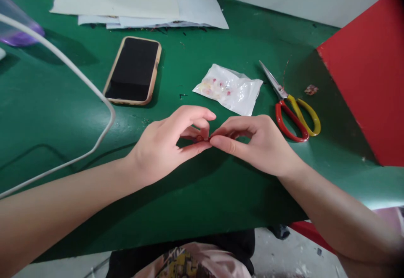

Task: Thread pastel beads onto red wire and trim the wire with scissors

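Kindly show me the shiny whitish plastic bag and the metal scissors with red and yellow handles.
Plastic bag (232,87): head view, middle of its face.
Metal scissors (282,93): head view, around the pivot.

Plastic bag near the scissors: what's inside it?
Inside the plastic bag, small red and pale yellow pieces show through; glare obscures the rest, and their exact kind is unclear.

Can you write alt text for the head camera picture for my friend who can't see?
A person's left hand and right hand meet over a green table, pinching a tiny reddish thing too small to make out. Beyond them lies a plastic packet, with scissors to its right and a phone to its left.
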A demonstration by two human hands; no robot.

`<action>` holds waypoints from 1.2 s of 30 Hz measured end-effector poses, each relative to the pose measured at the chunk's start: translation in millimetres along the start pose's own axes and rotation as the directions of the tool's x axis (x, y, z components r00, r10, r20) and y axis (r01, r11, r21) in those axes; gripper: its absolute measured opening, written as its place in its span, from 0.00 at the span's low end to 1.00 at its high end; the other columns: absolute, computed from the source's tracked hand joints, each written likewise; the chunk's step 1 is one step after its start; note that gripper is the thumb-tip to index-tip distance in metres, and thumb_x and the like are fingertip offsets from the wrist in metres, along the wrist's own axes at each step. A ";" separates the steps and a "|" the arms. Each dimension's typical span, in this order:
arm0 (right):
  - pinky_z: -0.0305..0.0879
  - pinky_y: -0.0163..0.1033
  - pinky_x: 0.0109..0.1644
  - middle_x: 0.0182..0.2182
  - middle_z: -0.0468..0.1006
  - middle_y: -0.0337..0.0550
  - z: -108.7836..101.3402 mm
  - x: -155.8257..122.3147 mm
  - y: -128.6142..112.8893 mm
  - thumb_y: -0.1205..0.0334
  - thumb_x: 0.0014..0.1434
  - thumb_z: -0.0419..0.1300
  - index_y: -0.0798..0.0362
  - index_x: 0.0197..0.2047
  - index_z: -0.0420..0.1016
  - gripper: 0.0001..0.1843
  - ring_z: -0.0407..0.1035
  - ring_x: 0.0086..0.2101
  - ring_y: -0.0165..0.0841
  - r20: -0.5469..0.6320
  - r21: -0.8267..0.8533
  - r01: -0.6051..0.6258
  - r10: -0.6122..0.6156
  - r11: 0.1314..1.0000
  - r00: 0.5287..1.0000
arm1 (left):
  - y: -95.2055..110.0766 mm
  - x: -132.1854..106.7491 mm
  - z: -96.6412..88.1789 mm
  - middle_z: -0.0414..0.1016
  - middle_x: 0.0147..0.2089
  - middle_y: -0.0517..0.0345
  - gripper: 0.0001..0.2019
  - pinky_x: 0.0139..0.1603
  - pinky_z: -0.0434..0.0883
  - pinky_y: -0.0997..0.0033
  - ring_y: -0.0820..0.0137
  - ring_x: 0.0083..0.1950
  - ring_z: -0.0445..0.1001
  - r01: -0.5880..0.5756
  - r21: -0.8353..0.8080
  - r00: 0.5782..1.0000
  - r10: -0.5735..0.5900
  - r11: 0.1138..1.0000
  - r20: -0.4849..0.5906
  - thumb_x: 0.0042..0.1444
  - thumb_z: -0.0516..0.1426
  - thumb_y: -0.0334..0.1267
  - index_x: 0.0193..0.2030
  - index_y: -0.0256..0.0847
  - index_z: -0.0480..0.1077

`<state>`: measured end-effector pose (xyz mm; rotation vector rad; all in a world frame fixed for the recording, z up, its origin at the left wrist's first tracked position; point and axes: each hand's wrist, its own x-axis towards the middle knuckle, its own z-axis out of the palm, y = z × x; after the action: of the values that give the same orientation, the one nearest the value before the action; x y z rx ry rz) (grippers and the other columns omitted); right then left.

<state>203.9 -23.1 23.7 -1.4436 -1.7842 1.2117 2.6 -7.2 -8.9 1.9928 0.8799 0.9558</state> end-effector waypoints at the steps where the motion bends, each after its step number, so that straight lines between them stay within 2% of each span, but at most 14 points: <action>1: 0.66 0.33 0.31 0.28 0.80 0.38 2.2 -1.3 -0.4 0.53 0.51 0.69 0.53 0.31 0.81 0.11 0.71 0.28 0.28 -0.015 -0.020 0.010 -0.010 1.000 1.000 | -0.1 -0.2 -0.2 0.78 0.39 0.62 0.17 0.43 0.78 0.79 0.73 0.36 0.81 -0.027 0.029 1.000 0.027 0.999 0.007 0.54 0.63 0.33 0.50 0.45 0.67; 4: 0.68 0.34 0.33 0.28 0.79 0.38 7.8 -4.0 0.0 0.57 0.53 0.67 0.53 0.32 0.81 0.08 0.71 0.29 0.27 -0.073 -0.064 0.042 -0.046 0.997 0.996 | 0.6 -1.2 0.1 0.80 0.40 0.62 0.16 0.43 0.78 0.78 0.72 0.38 0.81 -0.055 0.089 0.998 0.054 0.995 0.013 0.55 0.62 0.32 0.50 0.46 0.68; 8: 0.69 0.33 0.33 0.30 0.80 0.39 9.6 -3.9 1.4 0.59 0.55 0.65 0.54 0.34 0.82 0.08 0.72 0.30 0.28 -0.090 -0.049 0.044 -0.049 0.998 0.995 | 2.0 -2.2 1.3 0.79 0.42 0.63 0.16 0.44 0.76 0.80 0.74 0.38 0.81 -0.022 0.070 1.000 0.023 0.997 -0.008 0.55 0.63 0.33 0.49 0.46 0.68; 10: 0.69 0.32 0.32 0.31 0.81 0.39 9.1 -3.3 1.6 0.59 0.55 0.65 0.53 0.33 0.82 0.07 0.73 0.30 0.28 -0.096 -0.037 0.046 -0.050 0.998 0.994 | 2.9 -1.6 1.5 0.78 0.41 0.63 0.16 0.42 0.76 0.80 0.74 0.37 0.81 0.048 0.014 0.999 -0.048 0.999 -0.026 0.54 0.64 0.34 0.48 0.46 0.68; 13: 0.68 0.31 0.30 0.30 0.81 0.38 8.6 -2.7 2.2 0.59 0.54 0.66 0.52 0.33 0.82 0.06 0.73 0.29 0.27 -0.117 -0.033 0.056 -0.060 0.998 0.991 | 4.0 1.4 0.6 0.78 0.38 0.64 0.17 0.35 0.77 0.79 0.73 0.33 0.81 0.217 -0.147 0.973 -0.226 0.965 -0.046 0.49 0.66 0.35 0.45 0.47 0.69; 15: 0.68 0.29 0.29 0.30 0.81 0.37 8.7 -2.4 3.1 0.60 0.54 0.66 0.52 0.33 0.82 0.05 0.73 0.29 0.26 -0.131 -0.023 0.066 -0.069 0.998 0.989 | 3.7 4.0 -0.4 0.79 0.34 0.64 0.14 0.33 0.77 0.79 0.71 0.33 0.81 0.308 -0.237 0.947 -0.320 0.922 -0.014 0.47 0.67 0.36 0.40 0.45 0.71; 18: 0.68 0.28 0.29 0.29 0.80 0.36 9.3 -2.3 4.9 0.61 0.55 0.65 0.51 0.33 0.83 0.05 0.72 0.28 0.24 -0.133 0.016 0.069 -0.066 0.997 0.989 | 1.8 7.2 -1.6 0.80 0.30 0.64 0.08 0.33 0.77 0.81 0.72 0.32 0.81 0.371 -0.266 0.926 -0.375 0.890 0.037 0.46 0.68 0.37 0.32 0.43 0.75; 24: 0.69 0.27 0.29 0.25 0.79 0.34 10.9 -2.3 5.9 0.63 0.55 0.65 0.50 0.31 0.83 0.04 0.71 0.25 0.23 -0.112 0.152 0.019 -0.001 0.988 0.994 | 0.0 6.8 -1.1 0.81 0.28 0.64 0.07 0.31 0.75 0.83 0.72 0.30 0.81 0.416 -0.259 0.905 -0.424 0.872 0.026 0.45 0.69 0.39 0.30 0.44 0.77; 29: 0.71 0.27 0.27 0.22 0.79 0.34 11.7 -1.4 5.7 0.68 0.51 0.67 0.50 0.31 0.83 0.05 0.72 0.23 0.23 -0.083 0.289 -0.022 0.048 0.957 0.995 | 2.1 5.5 1.3 0.81 0.28 0.65 0.07 0.32 0.75 0.84 0.73 0.31 0.80 0.430 -0.313 0.894 -0.449 0.847 0.015 0.43 0.69 0.35 0.29 0.44 0.77; 32: 0.72 0.26 0.27 0.22 0.79 0.33 11.9 -0.8 6.3 0.71 0.49 0.68 0.49 0.31 0.83 0.07 0.72 0.22 0.23 -0.075 0.361 -0.009 0.039 0.932 0.996 | 3.4 5.3 2.0 0.80 0.27 0.65 0.08 0.33 0.76 0.83 0.73 0.31 0.80 0.429 -0.357 0.888 -0.459 0.829 0.001 0.42 0.70 0.31 0.28 0.44 0.77; 36: 0.72 0.28 0.26 0.24 0.79 0.35 13.1 -1.1 7.8 0.70 0.49 0.69 0.51 0.31 0.83 0.05 0.71 0.22 0.24 -0.097 0.393 0.034 0.005 0.919 0.995 | 2.7 5.2 1.4 0.80 0.27 0.64 0.07 0.33 0.77 0.81 0.72 0.30 0.80 0.445 -0.420 0.877 -0.480 0.791 0.025 0.42 0.69 0.31 0.28 0.42 0.77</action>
<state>196.8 -28.0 11.0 -1.2263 -1.3821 1.3755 6.9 -4.7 -5.6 1.2943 1.0497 0.8520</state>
